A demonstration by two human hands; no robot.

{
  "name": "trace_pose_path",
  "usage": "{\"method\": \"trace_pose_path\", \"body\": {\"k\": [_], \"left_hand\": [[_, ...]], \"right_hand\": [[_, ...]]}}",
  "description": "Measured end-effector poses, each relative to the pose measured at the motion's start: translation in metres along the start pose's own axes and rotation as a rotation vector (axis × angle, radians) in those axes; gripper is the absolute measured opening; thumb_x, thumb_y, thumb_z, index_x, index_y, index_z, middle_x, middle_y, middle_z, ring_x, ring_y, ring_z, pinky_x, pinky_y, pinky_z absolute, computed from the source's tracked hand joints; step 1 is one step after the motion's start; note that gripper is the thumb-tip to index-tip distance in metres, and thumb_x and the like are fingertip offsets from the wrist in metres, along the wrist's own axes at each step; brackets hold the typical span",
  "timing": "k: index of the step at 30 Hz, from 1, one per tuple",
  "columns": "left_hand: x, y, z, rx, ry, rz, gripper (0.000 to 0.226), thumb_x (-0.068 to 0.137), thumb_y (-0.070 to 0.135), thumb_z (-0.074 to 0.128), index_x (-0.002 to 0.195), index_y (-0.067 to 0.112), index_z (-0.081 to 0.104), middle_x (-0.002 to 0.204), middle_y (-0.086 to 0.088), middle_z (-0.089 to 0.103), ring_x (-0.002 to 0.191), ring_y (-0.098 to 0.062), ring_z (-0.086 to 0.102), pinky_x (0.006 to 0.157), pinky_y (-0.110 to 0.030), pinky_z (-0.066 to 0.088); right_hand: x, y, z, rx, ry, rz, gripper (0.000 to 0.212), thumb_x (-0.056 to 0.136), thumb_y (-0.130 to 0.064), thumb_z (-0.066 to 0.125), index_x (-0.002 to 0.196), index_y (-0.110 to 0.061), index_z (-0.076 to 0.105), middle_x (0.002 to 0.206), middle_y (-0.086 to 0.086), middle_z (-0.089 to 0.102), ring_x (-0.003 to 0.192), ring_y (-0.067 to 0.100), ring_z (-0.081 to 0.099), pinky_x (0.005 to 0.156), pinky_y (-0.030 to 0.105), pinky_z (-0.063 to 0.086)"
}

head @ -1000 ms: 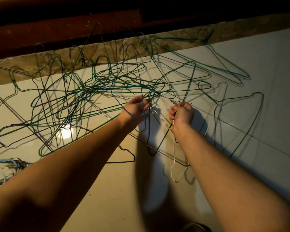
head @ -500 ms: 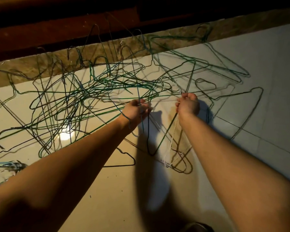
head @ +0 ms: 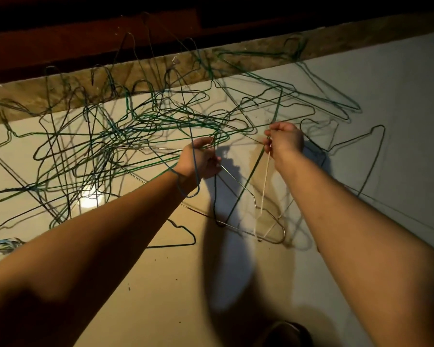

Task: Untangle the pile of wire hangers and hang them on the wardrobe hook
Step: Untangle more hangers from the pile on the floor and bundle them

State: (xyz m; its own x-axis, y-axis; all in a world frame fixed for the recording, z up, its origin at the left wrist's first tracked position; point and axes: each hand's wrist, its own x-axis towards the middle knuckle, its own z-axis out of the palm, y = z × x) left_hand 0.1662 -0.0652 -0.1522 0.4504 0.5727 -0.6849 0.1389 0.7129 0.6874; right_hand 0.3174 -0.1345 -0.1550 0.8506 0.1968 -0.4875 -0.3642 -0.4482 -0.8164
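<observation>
Right hand (head: pixel 285 140) pinching white hanger (head: pixel 264 186)

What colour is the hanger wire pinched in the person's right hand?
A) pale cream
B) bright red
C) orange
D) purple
A: the right hand pinches a pale cream wire hanger that hangs down from it toward the floor tiles, beside the green tangle.

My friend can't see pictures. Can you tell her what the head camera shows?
Two bare arms reach over a tangled pile of wire hangers on a pale floor. The left hand grips green wires; the right hand pinches a white hanger.
</observation>
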Motion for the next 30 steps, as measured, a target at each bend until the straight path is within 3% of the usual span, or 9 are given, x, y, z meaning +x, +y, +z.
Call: {"method": "trace_pose_path", "body": {"k": [3,9,12,14,17,20,22,26,30], "left_hand": [[-0.001,-0.003,-0.001,-0.083,-0.051,-0.026,0.034,0.091,-0.018,0.031,0.098,0.013,0.043,0.07,-0.01,0.042,0.037,-0.01,0.052,0.05,-0.022,0.033],[-0.003,-0.009,-0.005,-0.065,-0.082,-0.08,0.042,0.089,-0.022,0.033,0.114,0.012,0.038,0.076,-0.01,0.046,0.059,-0.018,0.051,0.059,-0.034,0.042],[-0.007,-0.006,-0.007,0.093,-0.089,-0.061,0.042,0.09,-0.018,0.037,0.113,0.017,0.042,0.071,-0.007,0.047,0.053,-0.014,0.055,0.048,-0.028,0.053],[-0.01,-0.004,-0.007,0.154,-0.105,-0.068,0.04,0.091,-0.015,0.035,0.115,0.016,0.046,0.068,-0.008,0.046,0.051,-0.015,0.053,0.044,-0.025,0.051],[-0.015,-0.006,-0.005,0.149,-0.116,-0.096,0.022,0.096,-0.002,0.037,0.111,0.012,0.046,0.065,-0.009,0.041,0.033,-0.008,0.046,0.04,-0.02,0.046],[-0.02,-0.013,-0.007,0.269,-0.089,-0.069,0.02,0.099,0.013,0.041,0.115,0.006,0.051,0.064,-0.01,0.041,0.028,-0.007,0.045,0.035,-0.019,0.045],[-0.024,-0.014,-0.008,0.353,-0.079,-0.064,0.027,0.099,0.013,0.04,0.12,0.002,0.053,0.061,-0.01,0.042,0.027,-0.007,0.045,0.033,-0.018,0.044],[-0.028,-0.016,-0.006,0.456,-0.074,-0.083,0.029,0.1,0.009,0.035,0.121,0.002,0.054,0.06,-0.009,0.041,0.025,-0.004,0.042,0.031,-0.013,0.039],[-0.039,-0.024,-0.004,0.482,-0.101,-0.075,0.029,0.1,0.01,0.034,0.12,0.002,0.053,0.061,-0.009,0.042,0.039,-0.012,0.045,0.033,-0.015,0.041]], "right_hand": [[-0.003,-0.003,-0.002,0.02,-0.019,0.025,0.034,0.09,0.004,0.038,0.07,-0.019,0.052,0.068,-0.002,0.056,0.044,0.007,0.049,0.034,0.012,0.035],[-0.009,0.001,-0.009,-0.014,-0.059,0.022,0.033,0.09,0.004,0.041,0.071,-0.019,0.053,0.07,-0.002,0.057,0.043,0.004,0.049,0.034,0.013,0.034],[-0.002,0.008,-0.02,-0.176,0.005,-0.065,0.036,0.088,0.002,0.04,0.066,-0.023,0.054,0.074,-0.004,0.061,0.055,0.007,0.051,0.038,0.014,0.034],[0.003,0.014,-0.025,-0.246,0.018,-0.09,0.036,0.087,0.0,0.041,0.064,-0.024,0.054,0.074,-0.006,0.062,0.059,0.008,0.053,0.041,0.015,0.035],[0.005,0.023,-0.02,-0.263,-0.026,-0.106,0.032,0.087,-0.001,0.045,0.067,-0.025,0.051,0.075,-0.005,0.06,0.069,0.015,0.058,0.056,0.023,0.043],[-0.002,0.027,-0.01,-0.244,-0.113,-0.169,0.029,0.084,0.003,0.052,0.083,-0.026,0.052,0.089,-0.005,0.06,0.085,0.016,0.056,0.068,0.025,0.045],[-0.007,0.025,-0.005,-0.174,-0.195,-0.171,0.035,0.086,0.003,0.054,0.101,-0.028,0.053,0.103,-0.004,0.059,0.09,0.013,0.055,0.067,0.019,0.044],[-0.009,0.019,0.001,-0.134,-0.259,-0.154,0.045,0.091,-0.004,0.052,0.13,-0.028,0.05,0.118,-0.003,0.057,0.097,0.011,0.056,0.071,0.019,0.046],[-0.01,0.017,0.006,-0.195,-0.319,-0.076,0.049,0.093,-0.013,0.052,0.139,-0.022,0.04,0.135,0.004,0.05,0.112,0.016,0.051,0.091,0.028,0.042]]}}
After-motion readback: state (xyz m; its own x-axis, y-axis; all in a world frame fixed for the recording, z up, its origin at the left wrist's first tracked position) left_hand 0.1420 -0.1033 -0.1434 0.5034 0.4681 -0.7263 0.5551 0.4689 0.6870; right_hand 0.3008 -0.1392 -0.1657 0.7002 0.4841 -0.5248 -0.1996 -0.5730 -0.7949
